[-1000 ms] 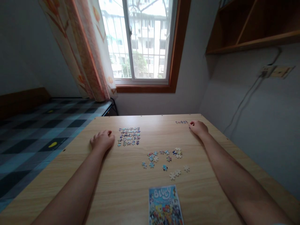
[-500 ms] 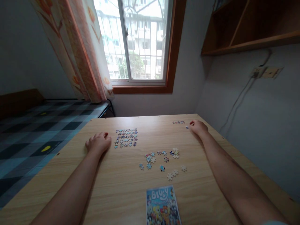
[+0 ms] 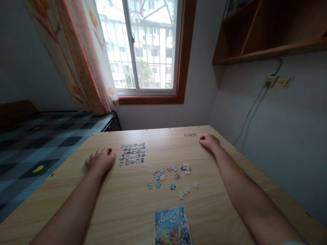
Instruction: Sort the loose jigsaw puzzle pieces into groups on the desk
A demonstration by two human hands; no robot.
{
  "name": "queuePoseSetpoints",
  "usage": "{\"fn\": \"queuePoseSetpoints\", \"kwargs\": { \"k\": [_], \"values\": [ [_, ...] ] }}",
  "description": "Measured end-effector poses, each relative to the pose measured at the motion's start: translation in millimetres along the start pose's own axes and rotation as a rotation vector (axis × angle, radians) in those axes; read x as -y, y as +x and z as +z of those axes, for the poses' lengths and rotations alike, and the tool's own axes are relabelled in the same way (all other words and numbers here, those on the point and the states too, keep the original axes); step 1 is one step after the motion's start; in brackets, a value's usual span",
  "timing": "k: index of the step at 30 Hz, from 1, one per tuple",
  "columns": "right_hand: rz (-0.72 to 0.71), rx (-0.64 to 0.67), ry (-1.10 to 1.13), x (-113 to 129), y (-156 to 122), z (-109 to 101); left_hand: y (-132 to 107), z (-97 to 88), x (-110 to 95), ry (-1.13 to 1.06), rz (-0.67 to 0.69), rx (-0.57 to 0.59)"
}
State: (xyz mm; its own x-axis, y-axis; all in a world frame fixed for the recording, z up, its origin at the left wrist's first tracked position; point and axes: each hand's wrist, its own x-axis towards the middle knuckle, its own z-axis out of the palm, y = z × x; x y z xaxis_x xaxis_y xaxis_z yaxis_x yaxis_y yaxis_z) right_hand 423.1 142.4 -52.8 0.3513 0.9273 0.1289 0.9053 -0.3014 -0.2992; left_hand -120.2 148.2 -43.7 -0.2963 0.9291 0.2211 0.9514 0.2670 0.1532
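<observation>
My right hand (image 3: 209, 141) is closed in a pinch at the far right of the table, with a small jigsaw puzzle piece (image 3: 199, 140) at its fingertips. Just beyond it lies a short row of puzzle pieces (image 3: 190, 135). My left hand (image 3: 100, 159) rests on the tabletop, fingers loosely bent and apart, with nothing seen in it. Beside it, to the right, several rows of puzzle pieces (image 3: 133, 153) form a block. Loose pieces (image 3: 158, 184) lie scattered mid-table, some of them pale side up (image 3: 181, 195).
A picture card (image 3: 172, 224) reading "Bluey" lies at the near edge of the wooden table (image 3: 122, 211). A bed (image 3: 58, 136) stands to the left, and a window (image 3: 153, 51) is behind. A wooden shelf (image 3: 270, 51) hangs on the right wall above a socket (image 3: 277, 81).
The whole view has shifted slightly, moving things left and a little down. My right fingertips now meet the puzzle piece, which earlier lay just left of them. My left hand stays put.
</observation>
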Motion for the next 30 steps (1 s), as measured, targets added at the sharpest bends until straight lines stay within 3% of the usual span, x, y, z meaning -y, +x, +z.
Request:
{"fn": "queuePoseSetpoints", "kwargs": {
  "k": [10, 20, 30],
  "values": [
    [0.018, -0.055, -0.060, -5, 6, 12, -1, -2.7, -1, 0.004, -0.011, 0.016],
    [-0.026, 0.023, -0.080, -8, 18, 33, 1, 1.2, 1, 0.003, -0.004, 0.002],
    [-0.026, 0.011, -0.071, -9, 23, 36, 2, 2.3, 1, -0.003, -0.020, -0.005]
  ]
}}
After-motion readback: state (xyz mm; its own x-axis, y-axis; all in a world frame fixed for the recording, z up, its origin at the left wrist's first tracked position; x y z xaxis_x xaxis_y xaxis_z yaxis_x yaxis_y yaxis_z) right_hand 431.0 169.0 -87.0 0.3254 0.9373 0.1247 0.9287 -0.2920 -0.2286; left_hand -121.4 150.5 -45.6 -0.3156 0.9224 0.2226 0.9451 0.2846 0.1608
